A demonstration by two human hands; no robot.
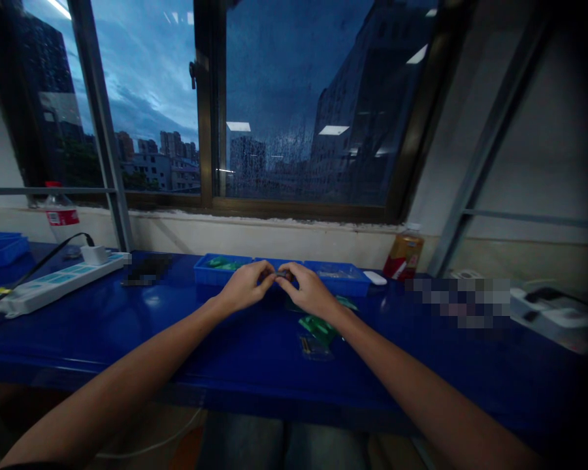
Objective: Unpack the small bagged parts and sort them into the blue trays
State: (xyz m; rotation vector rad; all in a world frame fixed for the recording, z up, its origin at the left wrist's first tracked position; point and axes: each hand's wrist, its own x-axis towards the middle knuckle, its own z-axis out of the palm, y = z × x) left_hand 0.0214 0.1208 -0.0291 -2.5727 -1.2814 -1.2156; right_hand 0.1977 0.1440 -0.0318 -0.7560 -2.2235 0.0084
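Both forearms point(166, 352) are slanting forward and inward above the blue table point(117, 326). The left hand point(247, 286) and the right hand point(308, 290) are facing each other, fingers curling, thumbs pointing inward. Both are pinching a small dark object point(281, 274) narrowly between their fingertips, near the blue trays point(343, 287); its kind is too small to tell.
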